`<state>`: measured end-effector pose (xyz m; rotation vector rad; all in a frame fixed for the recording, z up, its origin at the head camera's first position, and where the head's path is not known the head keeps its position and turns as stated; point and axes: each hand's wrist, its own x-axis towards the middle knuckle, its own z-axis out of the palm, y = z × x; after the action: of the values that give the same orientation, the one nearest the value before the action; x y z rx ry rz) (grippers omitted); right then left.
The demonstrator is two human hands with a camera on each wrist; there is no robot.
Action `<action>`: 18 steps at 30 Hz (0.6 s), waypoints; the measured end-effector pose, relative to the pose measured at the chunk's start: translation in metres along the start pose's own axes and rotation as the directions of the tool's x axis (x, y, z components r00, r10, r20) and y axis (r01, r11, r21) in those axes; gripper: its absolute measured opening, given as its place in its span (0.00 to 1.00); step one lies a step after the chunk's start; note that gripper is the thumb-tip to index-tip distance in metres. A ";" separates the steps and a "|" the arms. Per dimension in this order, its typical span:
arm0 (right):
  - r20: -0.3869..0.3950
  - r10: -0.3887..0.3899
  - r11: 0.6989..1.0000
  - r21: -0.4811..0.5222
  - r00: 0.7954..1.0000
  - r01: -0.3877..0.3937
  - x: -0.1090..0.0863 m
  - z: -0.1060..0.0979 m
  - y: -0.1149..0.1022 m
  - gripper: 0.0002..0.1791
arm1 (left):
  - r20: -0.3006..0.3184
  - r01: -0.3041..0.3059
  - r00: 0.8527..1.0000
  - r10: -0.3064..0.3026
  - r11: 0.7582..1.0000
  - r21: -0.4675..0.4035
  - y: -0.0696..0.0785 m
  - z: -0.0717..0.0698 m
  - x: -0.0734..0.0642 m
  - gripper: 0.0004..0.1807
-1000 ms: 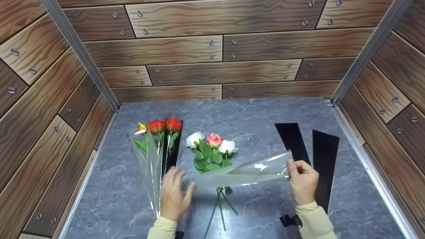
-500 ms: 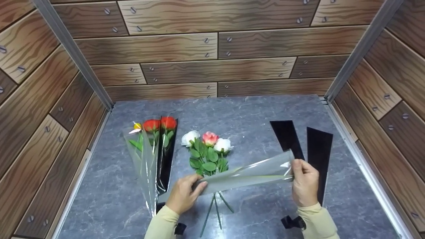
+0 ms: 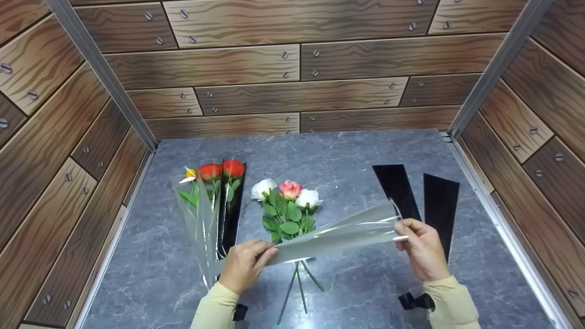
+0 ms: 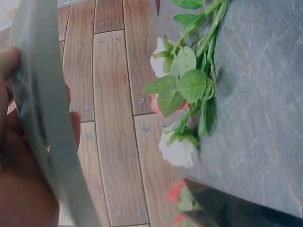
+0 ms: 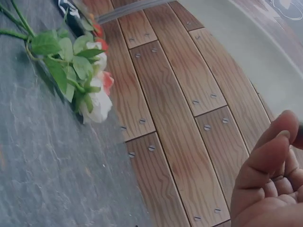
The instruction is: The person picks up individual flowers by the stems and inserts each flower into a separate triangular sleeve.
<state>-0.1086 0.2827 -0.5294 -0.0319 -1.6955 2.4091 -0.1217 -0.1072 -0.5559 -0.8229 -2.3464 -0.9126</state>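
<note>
A translucent grey flower sleeve [image 3: 333,237] stretches between both hands, above the stems of a small bunch in the head view. My left hand [image 3: 247,265] grips its narrow end; the left wrist view shows thumb and fingers on either side of the sleeve [image 4: 47,94]. At the wide end my right hand [image 3: 422,246] pinches the edge between thumb and fingers. The bunch lies on the grey table and has a white rose [image 3: 263,189], a pink flower [image 3: 290,189] and another white rose [image 3: 309,199]. Its green stems [image 3: 298,288] cross and stick out below the sleeve.
To the left lie wrapped flowers: a red one [image 3: 210,171] in a clear sleeve, another red one [image 3: 233,168] in a black-backed sleeve, and a yellow one [image 3: 190,173]. Two flat black sleeves [image 3: 396,185] [image 3: 441,205] lie at right. Wood-patterned walls [image 3: 247,68] enclose the table.
My left hand has moved right and taken hold of the sleeve's narrow end. The right hand has shifted its pinch on the wide end, whose edge has turned. The bunch lies still.
</note>
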 end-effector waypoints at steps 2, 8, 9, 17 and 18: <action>-0.035 0.012 0.999 -0.033 0.999 -0.013 0.002 0.002 -0.001 0.06 | -0.031 -0.003 1.000 0.003 1.000 0.017 -0.001 -0.001 0.000 0.05; 0.035 0.098 0.995 0.020 0.995 -0.098 0.011 0.006 -0.001 0.10 | -0.109 0.062 0.992 -0.063 0.998 -0.008 -0.006 -0.004 0.003 0.06; 0.045 0.113 0.993 0.029 0.993 -0.114 0.013 0.007 0.000 0.12 | -0.133 0.078 0.988 -0.078 0.997 -0.008 -0.007 -0.005 0.003 0.06; 0.016 0.261 0.961 -0.099 0.965 -0.258 0.031 0.030 0.033 0.12 | -0.312 0.186 0.936 -0.162 0.982 0.047 -0.021 -0.009 0.003 0.05; 0.025 0.282 0.951 -0.140 0.959 -0.276 0.034 0.035 0.039 0.11 | -0.328 0.200 0.929 -0.171 0.978 0.059 -0.022 -0.009 0.002 0.05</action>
<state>-0.1522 0.2432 -0.5506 -0.2567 -1.9935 2.4980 -0.1366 -0.1263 -0.5580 -0.3837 -2.1822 -0.9292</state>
